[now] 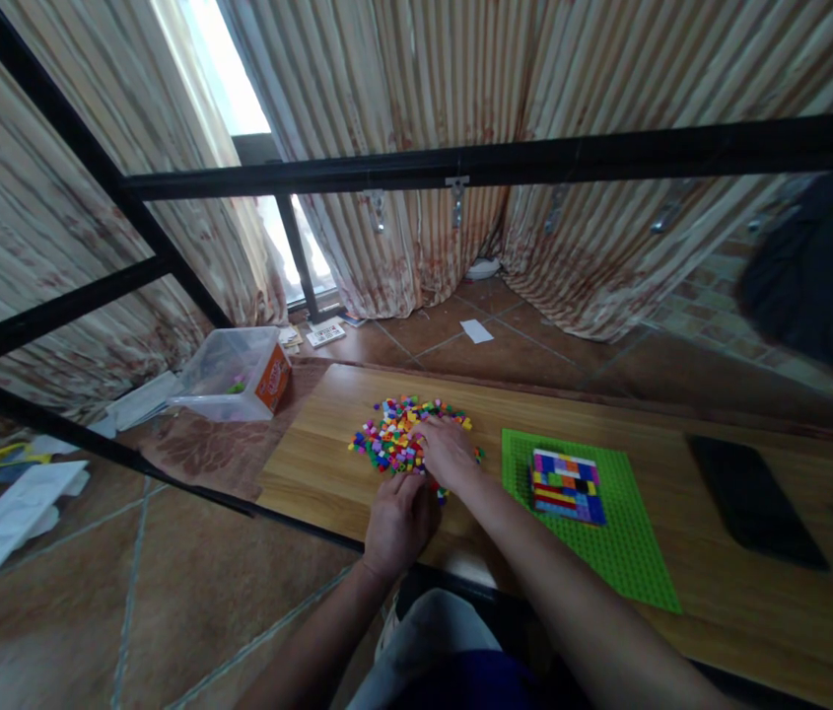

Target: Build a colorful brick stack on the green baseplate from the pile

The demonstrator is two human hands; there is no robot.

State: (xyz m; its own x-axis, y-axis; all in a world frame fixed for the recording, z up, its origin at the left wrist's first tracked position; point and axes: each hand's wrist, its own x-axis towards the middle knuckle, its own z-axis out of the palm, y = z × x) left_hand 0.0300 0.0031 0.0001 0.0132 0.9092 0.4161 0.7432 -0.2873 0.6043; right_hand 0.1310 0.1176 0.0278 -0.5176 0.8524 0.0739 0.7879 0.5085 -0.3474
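Note:
A loose pile of small multicoloured toy bricks (393,429) lies on the wooden table (305,444). Over the pile's right side, my right hand (446,449) reaches in with its fingers apart and bent down among the bricks. My left hand (395,523) rests at the pile's near edge, fingers curled together; whatever they may hold is hidden. To the right, a green studded baseplate (627,537) carries a block built of coloured bricks (568,486), with rows of red, blue, white, purple and yellow.
A dark flat object (756,503) lies at the table's right. Left of the table stands a clear plastic bin (228,380) with an orange label. A black metal frame (357,176) crosses in front of the curtains (416,89). White sheets (13,518) lie on the tiled floor.

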